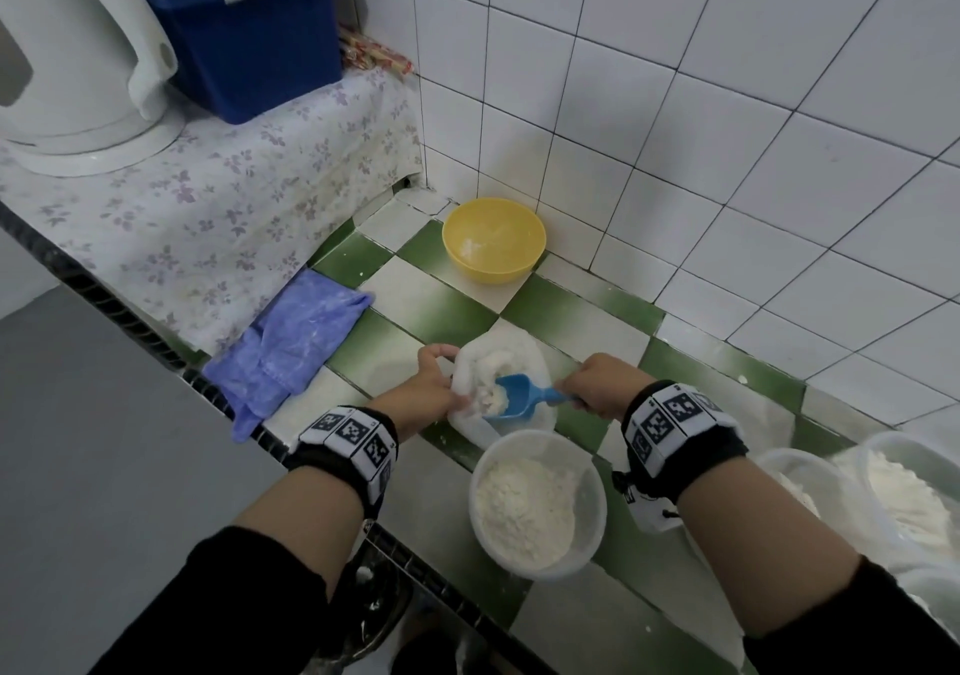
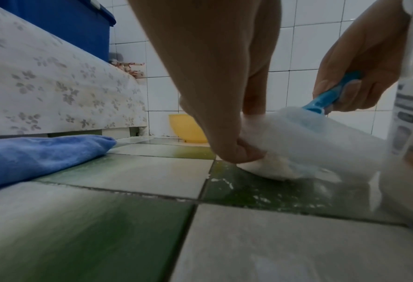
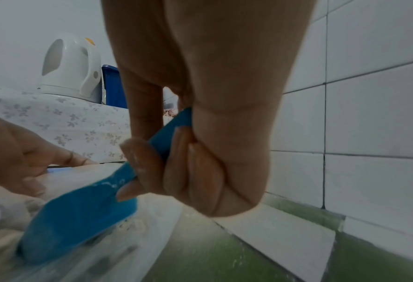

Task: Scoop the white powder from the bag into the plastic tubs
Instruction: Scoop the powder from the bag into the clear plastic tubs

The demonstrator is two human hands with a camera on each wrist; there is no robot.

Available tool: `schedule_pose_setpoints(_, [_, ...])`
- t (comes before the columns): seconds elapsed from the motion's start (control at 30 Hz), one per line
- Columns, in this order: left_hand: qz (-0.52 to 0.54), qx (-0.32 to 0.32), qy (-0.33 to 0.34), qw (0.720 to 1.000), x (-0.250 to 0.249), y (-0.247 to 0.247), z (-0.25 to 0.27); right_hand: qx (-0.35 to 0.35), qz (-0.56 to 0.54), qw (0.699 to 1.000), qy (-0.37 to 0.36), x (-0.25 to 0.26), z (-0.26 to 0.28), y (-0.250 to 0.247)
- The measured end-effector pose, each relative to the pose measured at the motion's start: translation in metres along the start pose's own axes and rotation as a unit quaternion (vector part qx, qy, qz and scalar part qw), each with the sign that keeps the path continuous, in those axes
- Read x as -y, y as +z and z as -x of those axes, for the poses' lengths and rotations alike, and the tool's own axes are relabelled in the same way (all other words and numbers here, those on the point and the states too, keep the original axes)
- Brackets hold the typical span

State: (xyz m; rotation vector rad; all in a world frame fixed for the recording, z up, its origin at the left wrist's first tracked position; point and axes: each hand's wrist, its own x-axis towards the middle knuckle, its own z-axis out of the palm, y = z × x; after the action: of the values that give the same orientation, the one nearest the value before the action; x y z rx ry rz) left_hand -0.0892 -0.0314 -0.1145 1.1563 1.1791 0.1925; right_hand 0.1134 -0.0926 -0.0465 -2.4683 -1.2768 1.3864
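Blue plastic, the scoop sits inside the mouth of the bag, with a small heap of white powder in its bowl. Its long axis runs roughly crosswise to the person: the handle points toward the right hand, the open bowl toward the left hand. Taking the bag as landmark, it lies slumped on the green-and-white tiled tabletop, and the round plastic tub, already well filled with powder, stands just on the near side of it, almost touching. More tubs holding powder sit well off to the right of the bag; a yellow bowl sits beyond it by the wall.

The right hand's grip is clenched round the scoop handle, fingers curled under it in the right wrist view. The left hand pinches the bag's rim, holding the mouth open.

The bag looks thin, limp and light, likely to collapse or slide unless held at the rim as it is. The scoop seems stiff and light; the handle end is the sensible hold. Loose powder will probably spill if the bowl tips before it is over the tub.
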Motion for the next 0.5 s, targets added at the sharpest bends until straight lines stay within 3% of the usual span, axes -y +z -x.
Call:
schedule_pose_setpoints(0.07, [0.021, 0.004, 0.001, 1.0, 0.0, 0.001, 0.0, 0.005, -0.028, 1.0, 0.003, -0.005, -0.002, 0.003])
schedule_pose_setpoints(0.27, [0.04, -0.089, 0.028, 0.995, 0.015, -0.01, -0.001, 0.004, -0.064, 0.998, 0.008, -0.014, -0.002, 0.002])
schedule_pose_setpoints(0.5, [-0.077, -0.089, 0.009, 0.993, 0.017, -0.027, -0.006, -0.005, -0.047, 0.998, -0.03, -0.004, 0.006, -0.024])
